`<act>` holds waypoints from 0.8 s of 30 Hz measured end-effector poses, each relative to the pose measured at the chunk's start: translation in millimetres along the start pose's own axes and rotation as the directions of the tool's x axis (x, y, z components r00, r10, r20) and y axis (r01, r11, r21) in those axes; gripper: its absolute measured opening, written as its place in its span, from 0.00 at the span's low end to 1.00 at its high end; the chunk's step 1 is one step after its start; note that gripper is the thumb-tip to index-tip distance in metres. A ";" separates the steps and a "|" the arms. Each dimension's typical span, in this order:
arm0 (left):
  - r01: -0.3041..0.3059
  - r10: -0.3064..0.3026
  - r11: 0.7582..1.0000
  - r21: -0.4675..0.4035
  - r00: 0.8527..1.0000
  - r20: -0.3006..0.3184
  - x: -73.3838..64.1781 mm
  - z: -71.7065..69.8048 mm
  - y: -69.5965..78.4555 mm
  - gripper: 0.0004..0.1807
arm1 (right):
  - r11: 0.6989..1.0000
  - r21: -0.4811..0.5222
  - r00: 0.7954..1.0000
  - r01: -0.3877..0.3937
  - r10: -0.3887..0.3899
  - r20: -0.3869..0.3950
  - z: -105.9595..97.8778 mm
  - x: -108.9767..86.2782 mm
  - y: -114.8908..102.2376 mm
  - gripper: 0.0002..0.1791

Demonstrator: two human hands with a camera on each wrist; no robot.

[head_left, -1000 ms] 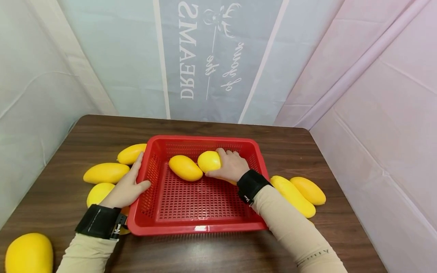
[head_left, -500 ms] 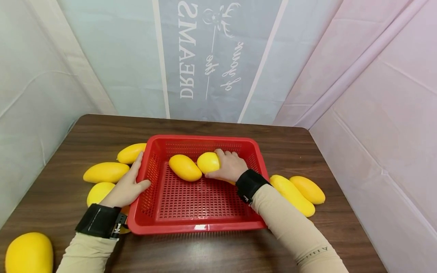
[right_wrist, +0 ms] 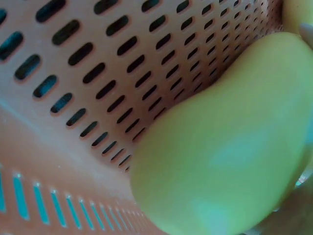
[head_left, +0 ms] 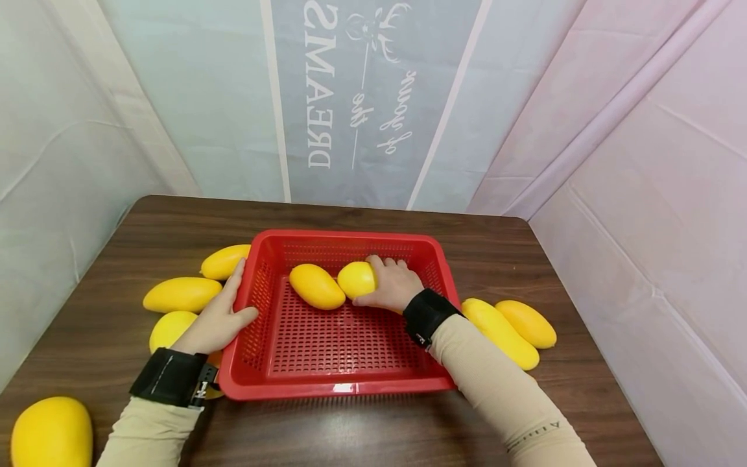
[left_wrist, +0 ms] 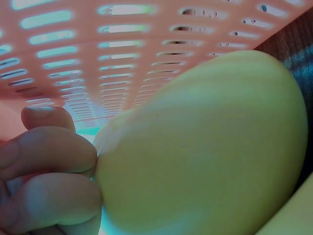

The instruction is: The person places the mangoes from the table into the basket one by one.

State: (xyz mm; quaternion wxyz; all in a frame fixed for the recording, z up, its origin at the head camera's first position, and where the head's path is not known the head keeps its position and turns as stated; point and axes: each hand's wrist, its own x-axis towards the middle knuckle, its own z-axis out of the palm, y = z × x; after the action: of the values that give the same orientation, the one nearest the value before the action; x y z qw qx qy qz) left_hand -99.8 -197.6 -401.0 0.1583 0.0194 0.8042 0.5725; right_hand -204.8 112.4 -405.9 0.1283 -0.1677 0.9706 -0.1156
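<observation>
And it's the right hand [head_left: 397,285] gripping the yellow mango [head_left: 356,280] in the red basket's [head_left: 344,388] far half, long axis slanting far-left to near-right beneath it, while the left hand [head_left: 218,321] pinches the left wall!

A dark wood-grain counter [head_left: 490,250] with rounded far corners stands before a pale blue-green cloth backdrop [head_left: 216,97]. Down the backdrop runs a grey panel [head_left: 379,188] edged by white stripes [head_left: 277,97], bearing sideways white lettering [head_left: 320,91] that includes "DREAMS", and an antlered motif [head_left: 363,29]. A whitish sheet [head_left: 47,162] hangs at left, a pinkish creased sheet [head_left: 659,214] at right.
</observation>
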 end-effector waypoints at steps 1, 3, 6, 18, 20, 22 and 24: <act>0.000 0.000 1.000 -0.001 1.000 0.000 0.2 -0.1 -0.3 0.53 | 1.000 0.002 1.000 -0.001 0.001 0.000 0.2 0.1 0.2 0.53; 0.001 -0.001 1.000 0.001 1.000 0.000 0.7 -0.3 -1.2 0.52 | 1.000 0.006 1.000 -0.003 0.003 0.001 0.7 0.2 0.7 0.53; 0.002 -0.002 1.000 0.005 1.000 0.000 1.2 -0.4 -1.9 0.52 | 1.000 0.008 1.000 -0.004 0.004 0.003 1.3 0.7 0.9 0.54; 0.003 -0.003 1.000 0.004 1.000 -0.002 0.6 -0.3 -2.1 0.52 | 1.000 0.013 1.000 0.010 -0.010 0.002 2.0 1.2 0.8 0.56; 0.005 -0.005 1.000 0.005 1.000 -0.004 0.8 -0.5 -2.3 0.52 | 1.000 0.016 1.000 0.012 -0.012 -0.003 1.8 0.8 0.9 0.56; 0.008 -0.008 1.000 0.003 1.000 -0.005 0.9 -0.6 -2.4 0.52 | 1.000 0.023 1.000 0.011 -0.011 -0.012 0.9 0.1 0.4 0.56; 0.005 -0.005 1.000 0.000 1.000 -0.004 1.1 -0.7 -2.6 0.52 | 0.999 0.033 1.000 0.009 -0.009 -0.020 -0.4 -0.7 -0.5 0.55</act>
State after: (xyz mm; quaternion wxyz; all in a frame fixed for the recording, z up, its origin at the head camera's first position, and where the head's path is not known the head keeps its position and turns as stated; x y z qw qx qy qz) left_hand -100.6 -198.9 -403.4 0.1580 0.0163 0.8045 0.5724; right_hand -204.1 112.2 -405.3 0.1211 -0.1689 0.9690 -0.1339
